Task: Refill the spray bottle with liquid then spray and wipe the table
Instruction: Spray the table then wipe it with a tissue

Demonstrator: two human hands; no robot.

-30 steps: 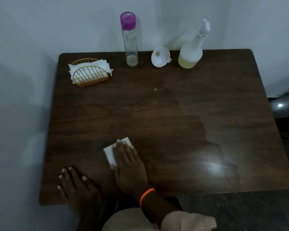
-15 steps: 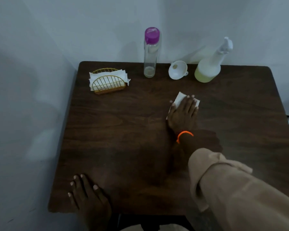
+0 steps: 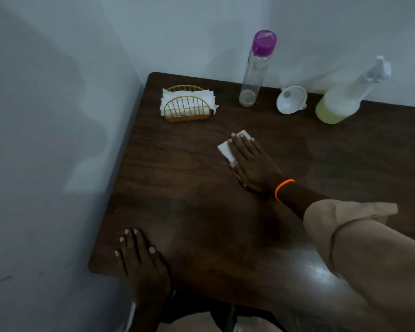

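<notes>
My right hand [image 3: 250, 161], with an orange band at the wrist, presses flat on a white paper napkin [image 3: 226, 147] in the middle of the dark wooden table [image 3: 177, 188]. My left hand [image 3: 140, 259] lies flat near the table's front left corner, fingers apart, holding nothing. A white spray bottle [image 3: 343, 99] with yellowish liquid stands at the back right. Left of it lies a white funnel [image 3: 291, 99], and further left stands a nearly empty clear bottle with a purple cap [image 3: 255, 70].
A gold wire holder with white napkins [image 3: 187, 107] stands at the back left. Pale walls close off the table's left and back sides. A wet sheen shows on the wood at the front right [image 3: 321, 269].
My right hand slid the napkin from the front of the table up toward the back, then left across the middle. My left hand stayed at the front left corner. The view shifted.
</notes>
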